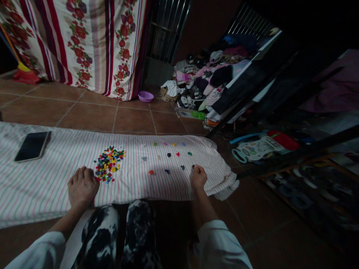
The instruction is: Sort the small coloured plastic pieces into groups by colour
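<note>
My right hand pinches a tiny dark piece between thumb and fingertips, low over the right part of the striped cloth. Small single-colour clusters lie to its left in loose rows, among them a dark grey cluster, a blue cluster, an orange cluster, a red cluster and a green cluster. My left hand rests on the cloth with its fingers curled under, beside a mixed pile of small coloured pieces. Whatever its fingers may hold is hidden.
A phone lies at the cloth's left. Beyond, on the tiled floor, are a purple basin, a heap of clothes and a red dustpan. A plastic toy and a shoe rack stand to the right.
</note>
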The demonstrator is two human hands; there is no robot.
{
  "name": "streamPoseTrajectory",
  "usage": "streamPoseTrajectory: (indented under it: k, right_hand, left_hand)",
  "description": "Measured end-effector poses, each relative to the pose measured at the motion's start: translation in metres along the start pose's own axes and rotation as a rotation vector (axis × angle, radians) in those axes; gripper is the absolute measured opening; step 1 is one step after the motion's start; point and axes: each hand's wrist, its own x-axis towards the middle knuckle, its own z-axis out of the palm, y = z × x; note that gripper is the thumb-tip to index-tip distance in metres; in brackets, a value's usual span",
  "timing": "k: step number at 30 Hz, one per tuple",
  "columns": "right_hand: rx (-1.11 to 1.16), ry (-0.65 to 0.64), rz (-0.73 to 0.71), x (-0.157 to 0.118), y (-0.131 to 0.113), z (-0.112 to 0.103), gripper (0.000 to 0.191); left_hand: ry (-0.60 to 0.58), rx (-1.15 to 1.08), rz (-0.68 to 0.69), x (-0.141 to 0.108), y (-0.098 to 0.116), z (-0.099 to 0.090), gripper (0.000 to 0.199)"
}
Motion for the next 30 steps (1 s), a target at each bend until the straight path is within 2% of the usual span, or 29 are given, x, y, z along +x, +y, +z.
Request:
streamPoseTrajectory:
  k: [4,11,22,30]
  right_hand:
    - [-0.118,-0.013,0.025,0.015,0.016,-0.006,0.039]
    - [-0.289,-0.114,0.056,0.031,0.02,-0.007,0.036]
    - [-0.371,-0.242,0.022,0.032,0.017,0.0,0.036]
    - [-0.418,-0.259,0.013,0.034,0.015,-0.002,0.036]
  left_hand:
    - [-0.002,-0.013,-0.001,0.0,0.0,0.0,0.037]
    - [-0.025,0.002,-0.017,0.001,0.002,-0.002,0.036]
    - [0.017,0.012,-0.005,0.0,0.001,0.0,0.036]
    - [0.004,0.023,0.001,0.001,-0.001,0.004,0.038]
